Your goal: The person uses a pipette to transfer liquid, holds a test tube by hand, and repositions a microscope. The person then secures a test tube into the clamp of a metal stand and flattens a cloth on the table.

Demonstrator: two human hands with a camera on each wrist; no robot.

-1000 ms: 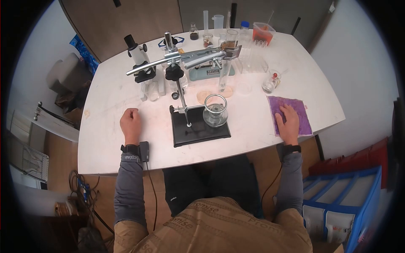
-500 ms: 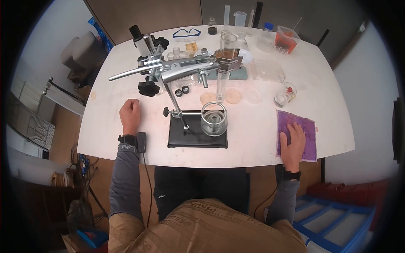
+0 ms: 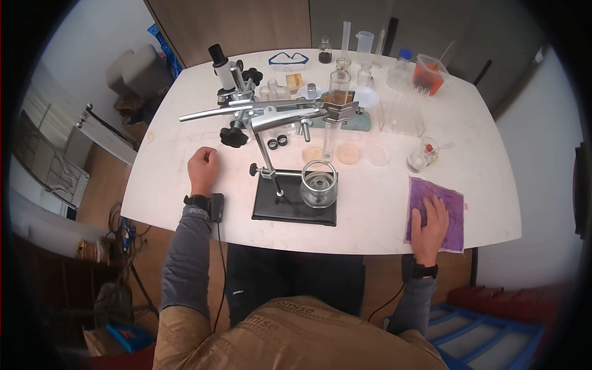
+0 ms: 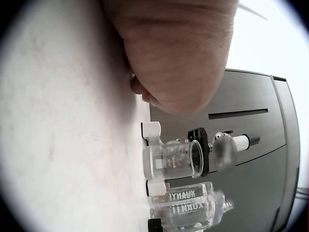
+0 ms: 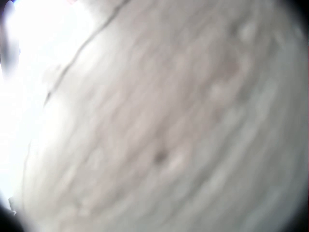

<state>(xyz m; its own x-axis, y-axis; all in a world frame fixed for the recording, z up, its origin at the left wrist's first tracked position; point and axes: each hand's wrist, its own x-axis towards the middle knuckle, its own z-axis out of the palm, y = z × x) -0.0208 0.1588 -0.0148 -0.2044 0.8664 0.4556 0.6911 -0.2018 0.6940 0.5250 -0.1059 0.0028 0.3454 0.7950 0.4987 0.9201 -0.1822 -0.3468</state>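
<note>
In the head view, the left hand [image 3: 203,171] rests on the white table, left of the black stand base [image 3: 295,198], its fingers curled in and nothing seen in it. The palm side [image 4: 178,53] fills the top of the left wrist view. On a purple cloth [image 3: 455,223] at the right lies the right hand [image 3: 431,223], fingers extended and loosely spread. A blurred pale skin surface [image 5: 159,116] covers most of the right wrist view. Between the hands, a metal clamp [image 3: 290,117] holds a glass tube [image 3: 339,86] above a round glass vessel [image 3: 319,190] in a ring.
Behind the stand are a microscope [image 3: 223,73], blue-framed goggles [image 3: 288,60], petri dishes [image 3: 348,154] and a clear rack [image 3: 401,117]. A glass beaker [image 3: 417,161] stands behind the cloth. A red-filled container [image 3: 428,75] is at the back right. The table's front edge [image 3: 296,250] runs before the torso.
The head view has shifted, so the stand and clamp appear at another angle and more of the back of the table shows. Both hands keep their places on table and cloth.
</note>
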